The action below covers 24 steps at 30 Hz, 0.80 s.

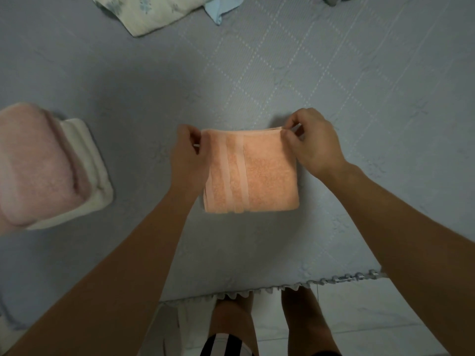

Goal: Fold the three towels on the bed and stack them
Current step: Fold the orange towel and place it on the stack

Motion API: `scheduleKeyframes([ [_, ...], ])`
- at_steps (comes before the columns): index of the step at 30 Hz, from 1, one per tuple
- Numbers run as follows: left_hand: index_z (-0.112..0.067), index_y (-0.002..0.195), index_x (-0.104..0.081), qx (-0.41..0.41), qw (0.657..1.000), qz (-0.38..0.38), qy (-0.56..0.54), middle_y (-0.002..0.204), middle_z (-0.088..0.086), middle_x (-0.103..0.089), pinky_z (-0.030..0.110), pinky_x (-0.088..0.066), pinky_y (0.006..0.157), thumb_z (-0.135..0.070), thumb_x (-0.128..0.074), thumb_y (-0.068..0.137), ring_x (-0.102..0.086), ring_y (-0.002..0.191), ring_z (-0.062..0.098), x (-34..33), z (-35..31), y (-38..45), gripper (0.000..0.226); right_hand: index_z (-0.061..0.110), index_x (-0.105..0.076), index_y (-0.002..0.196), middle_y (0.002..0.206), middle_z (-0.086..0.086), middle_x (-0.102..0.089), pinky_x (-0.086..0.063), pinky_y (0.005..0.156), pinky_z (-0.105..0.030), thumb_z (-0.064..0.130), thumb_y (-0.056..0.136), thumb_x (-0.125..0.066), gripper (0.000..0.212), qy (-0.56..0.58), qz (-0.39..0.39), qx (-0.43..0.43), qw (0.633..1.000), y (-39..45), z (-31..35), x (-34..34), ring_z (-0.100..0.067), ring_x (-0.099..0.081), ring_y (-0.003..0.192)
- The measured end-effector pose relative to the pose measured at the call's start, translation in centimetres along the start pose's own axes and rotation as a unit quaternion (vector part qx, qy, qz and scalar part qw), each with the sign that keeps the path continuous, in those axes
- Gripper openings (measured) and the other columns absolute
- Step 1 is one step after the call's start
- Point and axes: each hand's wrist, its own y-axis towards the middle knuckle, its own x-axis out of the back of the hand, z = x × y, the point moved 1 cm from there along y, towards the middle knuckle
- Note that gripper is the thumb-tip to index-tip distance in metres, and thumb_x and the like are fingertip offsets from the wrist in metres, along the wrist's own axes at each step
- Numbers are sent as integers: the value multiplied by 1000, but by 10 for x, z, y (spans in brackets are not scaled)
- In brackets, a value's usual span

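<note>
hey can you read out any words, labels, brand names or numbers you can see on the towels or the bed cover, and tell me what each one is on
None: nothing here carries readable text.
Orange towel: woven bands only, no label showing.
Pink towel on white towel: plain.
Bed cover: stitched diamond pattern only.
Floral cloth: print, no lettering.

Dim, flat light; a soft shadow darkens the bed (144, 98) beyond the fingers (198, 143). Edges bend and blur, wide-angle.
</note>
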Motion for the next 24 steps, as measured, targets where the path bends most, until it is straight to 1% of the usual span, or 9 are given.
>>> scheduleKeyframes([
  [3, -26, 87, -45, 21, 999, 8, 26, 70, -13, -53, 9, -37, 52, -34, -53, 91, -52, 58, -4, -7, 5, 9, 13, 17, -61, 97, 102, 0, -57, -48, 71, -31, 21, 90, -57, 9, -49, 15, 4, 999, 6, -1, -4, -17, -58, 83],
  [6, -22, 86, -46, 47, 998, -5, 48, 69, -13, -51, 14, -34, 52, -30, -51, 88, -48, 58, -1, -11, 12, 16, 10, 11, -62, 98, 102, -7, -59, -45, 69, -33, 18, 94, -53, 12, -88, -7, -14, 996, 10, -4, -4, -22, -58, 83],
  [9, -26, 93, -48, 64, 998, 0, 21, 74, -13, -54, 18, -41, 55, -31, -53, 85, -51, 60, -4, -14, 14, 17, 11, 14, -61, 105, 107, -4, -57, -47, 70, -30, 17, 92, -54, 15, -49, 3, 4, 999, 8, -5, -3, -14, -55, 82],
  [12, -39, 107, -52, 16, 999, 39, -2, 92, -3, -58, 17, -46, 64, -32, -57, 84, -52, 66, 0, -11, 13, 17, 24, 23, -62, 115, 116, 4, -53, -45, 72, -21, 20, 92, -52, 25, -4, 39, 40, 998, 4, -2, -2, -5, -53, 80],
  [15, -40, 96, -60, -44, 993, 98, 53, 103, -8, -51, 10, -41, 73, -38, -61, 80, -52, 77, -7, -5, 12, 19, 16, 21, -64, 111, 112, 9, -52, -50, 74, -27, 23, 91, -54, 22, 14, 43, 62, 997, 1, -3, 1, -8, -56, 83],
  [18, -27, 88, -64, -91, 983, 135, 81, 93, -11, -50, 4, -34, 71, -29, -67, 81, -49, 81, -7, -2, 6, 23, 8, 20, -64, 110, 107, 12, -51, -50, 77, -32, 32, 85, -59, 29, 13, 68, 99, 993, -1, -2, 5, -8, -55, 89],
  [20, -19, 86, -63, -104, 981, 142, 86, 79, -14, -52, 2, -33, 64, -25, -66, 84, -49, 74, -14, -1, 1, 26, 7, 22, -61, 116, 108, 13, -51, -46, 78, -29, 36, 84, -62, 35, -12, 99, 118, 988, 0, -2, 5, -6, -52, 94],
  [22, -16, 86, -62, -96, 981, 139, 93, 69, -14, -53, 3, -35, 57, -25, -63, 87, -49, 65, -16, 1, -3, 28, 9, 21, -62, 112, 106, 12, -50, -41, 77, -28, 30, 87, -62, 27, -46, 89, 119, 988, 3, -3, 4, -10, -52, 93],
  [24, -17, 85, -60, -93, 984, 122, 97, 66, -13, -53, 4, -36, 56, -26, -61, 89, -49, 61, -15, 1, -8, 28, 10, 18, -64, 100, 97, 9, -51, -40, 75, -28, 22, 89, -59, 13, -71, 53, 103, 991, 7, -3, 6, -15, -55, 88],
])
